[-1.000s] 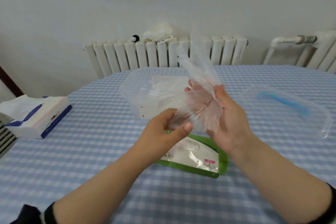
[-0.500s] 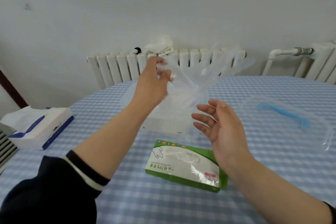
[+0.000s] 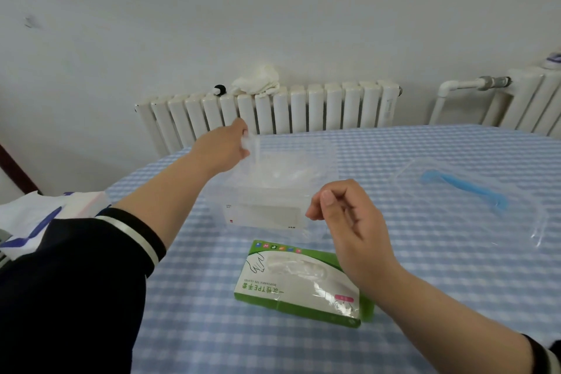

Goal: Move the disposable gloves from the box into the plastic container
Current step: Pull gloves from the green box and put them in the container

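While the left hand (image 3: 226, 146) pinched thin clear gloves (image 3: 273, 173) over the clear plastic container (image 3: 331, 161), the right hand (image 3: 349, 215) hung loosely curled, empty; the green-and-white cardboard box (image 3: 300, 285) apparently held more.

Container (image 3: 267, 206) mouth open above.

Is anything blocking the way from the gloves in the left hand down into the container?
Nothing visible does. The left hand pinches the gloves right over the open plastic container, whose lid lies apart on the table, to its right.
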{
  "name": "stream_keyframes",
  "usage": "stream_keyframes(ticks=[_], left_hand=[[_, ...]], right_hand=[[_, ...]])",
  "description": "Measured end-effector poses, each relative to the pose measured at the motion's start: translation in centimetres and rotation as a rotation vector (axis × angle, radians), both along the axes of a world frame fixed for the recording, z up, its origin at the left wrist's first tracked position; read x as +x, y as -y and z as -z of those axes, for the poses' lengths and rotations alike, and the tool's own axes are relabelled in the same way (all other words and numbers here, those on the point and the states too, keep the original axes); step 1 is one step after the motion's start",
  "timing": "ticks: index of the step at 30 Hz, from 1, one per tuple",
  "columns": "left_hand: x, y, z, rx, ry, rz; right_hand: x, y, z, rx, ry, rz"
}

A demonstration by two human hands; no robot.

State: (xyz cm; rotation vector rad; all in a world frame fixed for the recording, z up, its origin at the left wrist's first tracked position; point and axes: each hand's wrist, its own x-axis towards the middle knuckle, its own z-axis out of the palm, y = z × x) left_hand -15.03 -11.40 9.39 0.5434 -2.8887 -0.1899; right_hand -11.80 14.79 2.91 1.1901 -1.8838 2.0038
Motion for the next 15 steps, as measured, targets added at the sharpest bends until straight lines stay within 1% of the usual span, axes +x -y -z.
stream_keyframes(ticks=[2,4,5,6,8,9,10,11,12,15], left_hand=[[0.1,0.1,0.4,0.01,0.076,0.023],[0.3,0.0,0.5,0.008,0.083,0.067],[0.5,0.0,0.4,-0.03,0.071,0.089],[0.7,-0.1,0.3,-0.133,0.06,0.103],[0.9,-0.4,0.0,-0.459,0.03,0.109],[1.0,-0.8,-0.2,-0.571,-0.002,0.121],[1.0,-1.4,-0.4,-0.599,-0.017,0.137],[1.0,-2.3,-0.5,-0.55,-0.001,0.155],[0.8,-3.1,-0.5,-0.468,0.063,0.165],[0.2,-4.3,0.0,-0.249,0.361,0.167]], right_hand=[[-0.1,0.0,0.2,0.033,-0.005,-0.007],[0.0,0.1,0.3,0.063,-0.005,-0.018],[0.0,0.1,0.4,0.071,-0.008,-0.023],[0.0,0.1,0.4,0.076,-0.013,-0.028],[0.1,0.1,0.5,0.079,-0.029,-0.03],[0.1,0.1,0.5,0.079,-0.036,-0.03],[0.1,0.1,0.5,0.081,-0.04,-0.031],[0.1,0.2,0.5,0.083,-0.041,-0.032],[0.1,0.2,0.5,0.089,-0.043,-0.035],[0.2,0.2,0.6,0.142,-0.049,-0.038]])
